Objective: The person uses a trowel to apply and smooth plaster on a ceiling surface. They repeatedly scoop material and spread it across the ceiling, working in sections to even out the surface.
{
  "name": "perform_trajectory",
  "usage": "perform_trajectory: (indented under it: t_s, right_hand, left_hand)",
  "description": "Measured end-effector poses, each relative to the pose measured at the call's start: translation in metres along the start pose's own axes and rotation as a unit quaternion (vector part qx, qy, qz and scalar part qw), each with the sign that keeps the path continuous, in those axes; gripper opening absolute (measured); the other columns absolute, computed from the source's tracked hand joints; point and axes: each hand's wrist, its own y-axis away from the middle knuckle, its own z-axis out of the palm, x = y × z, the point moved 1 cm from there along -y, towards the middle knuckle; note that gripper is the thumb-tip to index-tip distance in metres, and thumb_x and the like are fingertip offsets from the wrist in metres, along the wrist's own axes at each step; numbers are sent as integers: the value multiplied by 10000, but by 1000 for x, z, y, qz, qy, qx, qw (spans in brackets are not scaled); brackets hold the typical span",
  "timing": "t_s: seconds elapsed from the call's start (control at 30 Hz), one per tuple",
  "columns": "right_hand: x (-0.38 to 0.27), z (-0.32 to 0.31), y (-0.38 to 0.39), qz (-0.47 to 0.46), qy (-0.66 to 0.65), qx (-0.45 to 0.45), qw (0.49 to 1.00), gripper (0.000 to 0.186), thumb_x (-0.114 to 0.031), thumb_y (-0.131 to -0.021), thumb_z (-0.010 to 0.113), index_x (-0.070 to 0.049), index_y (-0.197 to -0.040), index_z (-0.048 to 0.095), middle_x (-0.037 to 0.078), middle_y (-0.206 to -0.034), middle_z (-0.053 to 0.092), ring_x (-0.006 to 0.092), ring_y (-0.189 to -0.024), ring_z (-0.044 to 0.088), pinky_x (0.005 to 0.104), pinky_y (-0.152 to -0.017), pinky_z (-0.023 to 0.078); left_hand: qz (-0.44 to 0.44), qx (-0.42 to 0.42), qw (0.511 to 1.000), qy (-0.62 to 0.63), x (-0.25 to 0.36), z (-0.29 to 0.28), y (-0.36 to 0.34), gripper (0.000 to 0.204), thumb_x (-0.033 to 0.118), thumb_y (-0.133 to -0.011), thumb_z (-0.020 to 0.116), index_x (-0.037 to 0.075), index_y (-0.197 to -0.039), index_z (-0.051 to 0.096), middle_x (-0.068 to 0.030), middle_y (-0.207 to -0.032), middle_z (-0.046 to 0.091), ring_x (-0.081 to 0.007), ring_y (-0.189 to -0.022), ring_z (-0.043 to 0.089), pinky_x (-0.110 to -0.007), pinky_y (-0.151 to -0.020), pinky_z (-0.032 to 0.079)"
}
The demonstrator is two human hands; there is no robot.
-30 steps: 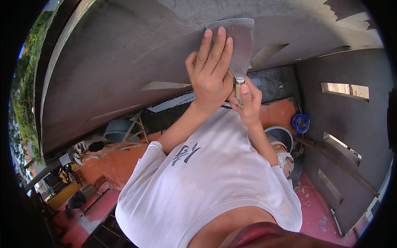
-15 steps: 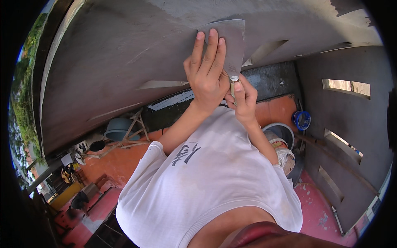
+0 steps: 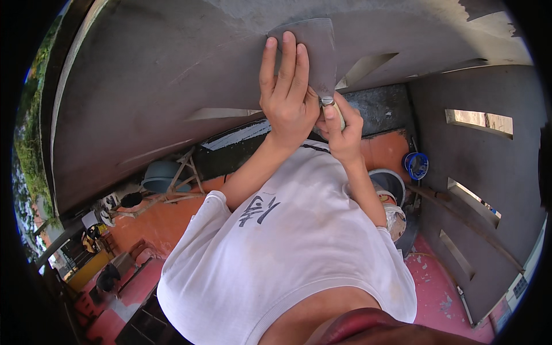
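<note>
Gripping the trowel's handle, right hand [image 3: 340, 127] is closed in a fist; left hand [image 3: 286, 95] lies flat, fingers pressed on the trowel [image 3: 313, 49] blade. Head view: blade sits flush against the grey plastered ceiling [image 3: 149, 86] overhead. Below, possibly a bucket [image 3: 391, 183] beside a blue pail [image 3: 416, 165] on the orange floor.

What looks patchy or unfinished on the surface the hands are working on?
The grey plaster wall is uneven in tone: a rougher, lighter patch sits just above the trowel, and a dark bare spot shows at the top right. The left hand presses the blade flat; the right hand grips the handle.
</note>
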Motion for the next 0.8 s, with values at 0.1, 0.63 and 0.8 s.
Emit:
perform_trajectory:
  t_s: [0.1,0.63,0.8]
  right_hand:
    - [-8,-7,-2,-19,41,-13,999,391,-211,-988,567,69,-1261,580,39,-622,586,81,-562,551,233,-542,430]
    - [-27,13,-14,-89,76,-32,993,394,-146,-942,604,59,-1277,580,122,-702,632,145,-593,603,270,-588,479]
    - [-9,16,-5,-6,-49,-52,997,461,-215,-968,602,79,-1318,544,105,-786,694,175,-666,665,264,-644,518]
  left_hand:
    - [5,5,1000,-12,3,1,-2,656,24,-732,594,-63,-1376,501,-241,-1473,444,-422,-1410,335,-478,-1119,319]
    - [-32,83,995,-48,0,-10,-10,518,19,-774,621,-63,-1285,590,-231,-1410,520,-404,-1391,391,-437,-1081,379]
    - [27,-39,996,-77,-8,-17,0,670,131,-825,691,-46,-1423,444,-233,-1521,376,-429,-1406,351,-478,-1131,313]
